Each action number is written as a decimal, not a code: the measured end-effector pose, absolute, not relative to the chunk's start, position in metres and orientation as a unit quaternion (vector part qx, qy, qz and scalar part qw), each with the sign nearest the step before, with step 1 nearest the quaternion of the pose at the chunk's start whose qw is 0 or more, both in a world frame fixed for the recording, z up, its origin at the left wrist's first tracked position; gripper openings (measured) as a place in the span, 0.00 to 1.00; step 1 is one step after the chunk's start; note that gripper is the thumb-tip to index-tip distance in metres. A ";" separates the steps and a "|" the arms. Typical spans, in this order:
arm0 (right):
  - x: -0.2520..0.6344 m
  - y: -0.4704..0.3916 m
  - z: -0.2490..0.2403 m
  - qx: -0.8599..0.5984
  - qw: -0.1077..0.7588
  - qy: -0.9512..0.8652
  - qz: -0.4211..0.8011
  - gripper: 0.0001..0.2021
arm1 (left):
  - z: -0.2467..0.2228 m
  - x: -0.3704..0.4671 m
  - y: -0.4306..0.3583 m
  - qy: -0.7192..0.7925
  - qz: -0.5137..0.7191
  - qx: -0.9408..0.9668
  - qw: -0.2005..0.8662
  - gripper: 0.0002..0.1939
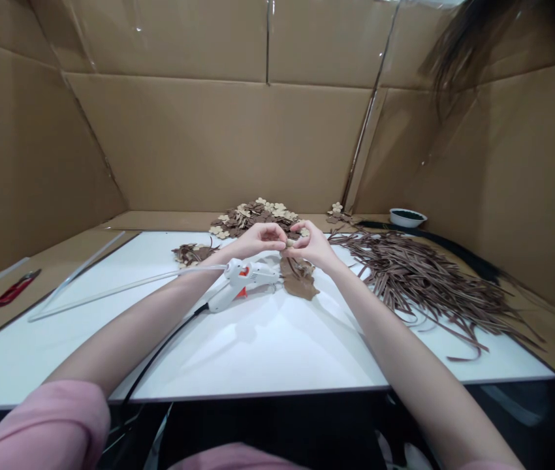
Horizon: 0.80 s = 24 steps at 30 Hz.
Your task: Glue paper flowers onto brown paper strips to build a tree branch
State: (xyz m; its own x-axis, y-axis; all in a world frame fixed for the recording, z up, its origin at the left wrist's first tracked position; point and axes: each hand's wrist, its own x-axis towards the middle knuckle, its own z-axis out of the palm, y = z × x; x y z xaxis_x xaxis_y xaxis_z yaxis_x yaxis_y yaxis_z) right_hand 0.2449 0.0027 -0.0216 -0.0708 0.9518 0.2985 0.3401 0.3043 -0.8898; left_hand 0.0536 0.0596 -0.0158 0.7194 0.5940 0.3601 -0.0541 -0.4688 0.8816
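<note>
My left hand (262,239) and my right hand (311,244) meet above the middle of the white board (277,352). Between their pinched fingertips is a small beige piece (289,243), its shape mostly covered by the fingers. Just below the hands lies a brown glue-covered patch (301,287). The white glue gun (236,284) with an orange trigger rests left of that patch, its nozzle pointing at it. A long clear glue stick (125,287) sticks out of its back toward the left.
Flower-shaped cutouts (253,217) are heaped behind my hands, and a smaller brown pile (193,253) sits left. Brown strips (419,274) spread over the right side. A white bowl (407,218) stands back right; red cutters (17,288) lie far left. Cardboard walls surround the board.
</note>
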 end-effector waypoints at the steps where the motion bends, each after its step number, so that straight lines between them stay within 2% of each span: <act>1: 0.244 0.002 -0.021 -0.491 0.470 -0.655 0.330 0.32 | -0.016 0.054 0.059 0.169 0.328 0.788 0.493 0.18; 19: 0.242 0.001 -0.020 -0.473 0.472 -0.651 0.361 0.35 | -0.016 0.057 0.054 0.176 0.360 0.802 0.442 0.22; 24: 0.245 0.000 -0.022 -0.457 0.458 -0.664 0.376 0.33 | -0.017 0.055 0.053 0.168 0.376 0.775 0.480 0.25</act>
